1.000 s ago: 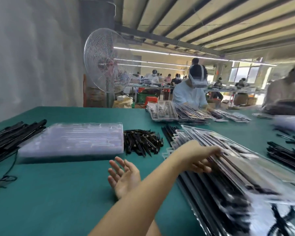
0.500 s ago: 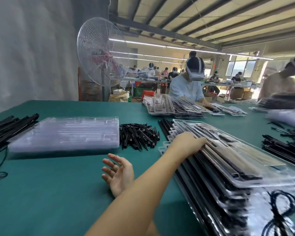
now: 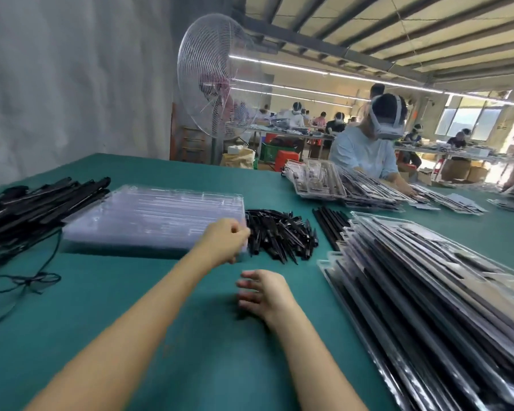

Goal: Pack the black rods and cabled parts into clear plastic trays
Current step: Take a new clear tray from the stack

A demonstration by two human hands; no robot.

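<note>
Since a second ago my left grip has left the filled trays on the right and crossed to the stack of empty clear trays, pinching its near right corner. My right grip hangs slack, fingers loosely spread, low over the green surface. Black rods lie left of the stack, small black parts on its right.

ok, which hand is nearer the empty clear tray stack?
Left. The left hand is at the near-right corner of the tray stack, fingers curled on its edge; the right hand is apart, over the table nearer the person.
</note>
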